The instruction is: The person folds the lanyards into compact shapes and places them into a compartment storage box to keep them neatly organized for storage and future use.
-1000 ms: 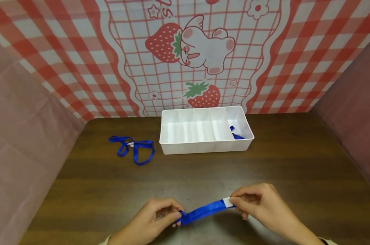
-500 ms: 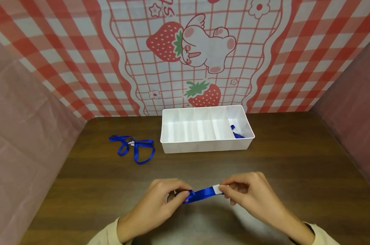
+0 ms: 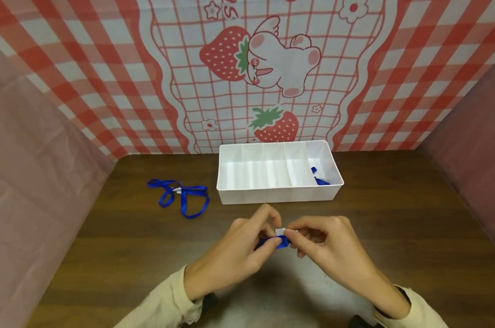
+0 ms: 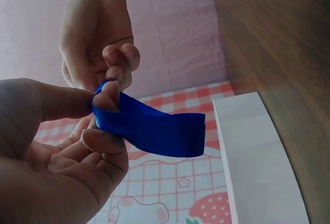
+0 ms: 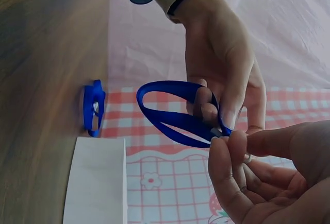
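Observation:
A blue ribbon lanyard (image 3: pixel 283 243) with a white end piece (image 3: pixel 280 231) is held between both hands, above the table. My left hand (image 3: pixel 239 246) pinches the folded ribbon between thumb and fingers. Its loop (image 4: pixel 170 134) hangs out beyond the fingers in the left wrist view. My right hand (image 3: pixel 333 246) pinches the white end with thumb and forefinger, close against the left fingertips. From the right wrist, the ribbon loop (image 5: pixel 170 86) shows spread on the far side of the left fingers. Part of the ribbon is hidden in the left hand.
Behind the hands stands a white divided box (image 3: pixel 272 196); its rightmost compartment contains a blue ribbon piece (image 3: pixel 322 181). A second blue lanyard (image 3: pixel 195 187) with a clip lies loosely looped on the brown table (image 3: pixel 120 255), left of the box. A strawberry-patterned cloth (image 3: pixel 272 59) hangs at the back.
Both hands have moved forward toward the box and come together. The ribbon stretch between them has shortened to a fold at the fingertips. The box and the other lanyard stay put.

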{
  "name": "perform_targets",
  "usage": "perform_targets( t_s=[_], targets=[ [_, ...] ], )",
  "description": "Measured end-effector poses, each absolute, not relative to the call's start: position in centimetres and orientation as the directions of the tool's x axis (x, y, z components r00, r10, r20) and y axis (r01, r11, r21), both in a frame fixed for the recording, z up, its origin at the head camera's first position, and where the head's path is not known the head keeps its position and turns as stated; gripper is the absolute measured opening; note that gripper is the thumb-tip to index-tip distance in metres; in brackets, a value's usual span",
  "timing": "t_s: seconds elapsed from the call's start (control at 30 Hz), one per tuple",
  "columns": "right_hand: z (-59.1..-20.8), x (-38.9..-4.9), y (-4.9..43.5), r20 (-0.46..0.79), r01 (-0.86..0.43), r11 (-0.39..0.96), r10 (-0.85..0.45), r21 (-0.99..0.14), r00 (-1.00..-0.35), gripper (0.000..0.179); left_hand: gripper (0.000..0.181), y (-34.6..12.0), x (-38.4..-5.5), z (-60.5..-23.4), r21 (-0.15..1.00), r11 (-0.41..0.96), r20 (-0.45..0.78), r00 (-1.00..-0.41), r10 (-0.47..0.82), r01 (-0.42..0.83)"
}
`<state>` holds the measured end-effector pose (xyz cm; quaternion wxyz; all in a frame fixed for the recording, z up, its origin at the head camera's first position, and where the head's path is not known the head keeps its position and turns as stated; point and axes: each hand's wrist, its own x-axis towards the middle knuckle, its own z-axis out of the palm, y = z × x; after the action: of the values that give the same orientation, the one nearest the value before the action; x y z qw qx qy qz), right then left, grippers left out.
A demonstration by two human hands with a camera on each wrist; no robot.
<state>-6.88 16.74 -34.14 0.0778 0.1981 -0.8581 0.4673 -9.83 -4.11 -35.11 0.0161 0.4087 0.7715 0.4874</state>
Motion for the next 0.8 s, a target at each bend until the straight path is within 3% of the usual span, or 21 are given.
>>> perform_targets(
  t_s=[0.27,0.53,0.8],
  targets=[
    [-34.37,-6.91,16.78,0.404,-0.509,0.488,-0.31,-0.709,-0.86,0.011,0.022,-3.61,-9.92,-35.37,0.736,0.227,0.401,-0.68,0.614,0.638],
    [-34.89,-7.0,16.42,0.396,-0.538,0.503,-0.368,-0.676,-0.841,0.008,0.02,-3.29,-9.65,-35.62,0.652,0.324,0.44,-0.69,0.574,0.685],
    [-35.09,-6.83,16.36,0.417,-0.532,0.485,-0.331,-0.694,-0.847,0.007,0.02,-3.44,-9.55,-35.52,0.615,0.347,0.459,-0.68,0.572,0.708]
  ],
)
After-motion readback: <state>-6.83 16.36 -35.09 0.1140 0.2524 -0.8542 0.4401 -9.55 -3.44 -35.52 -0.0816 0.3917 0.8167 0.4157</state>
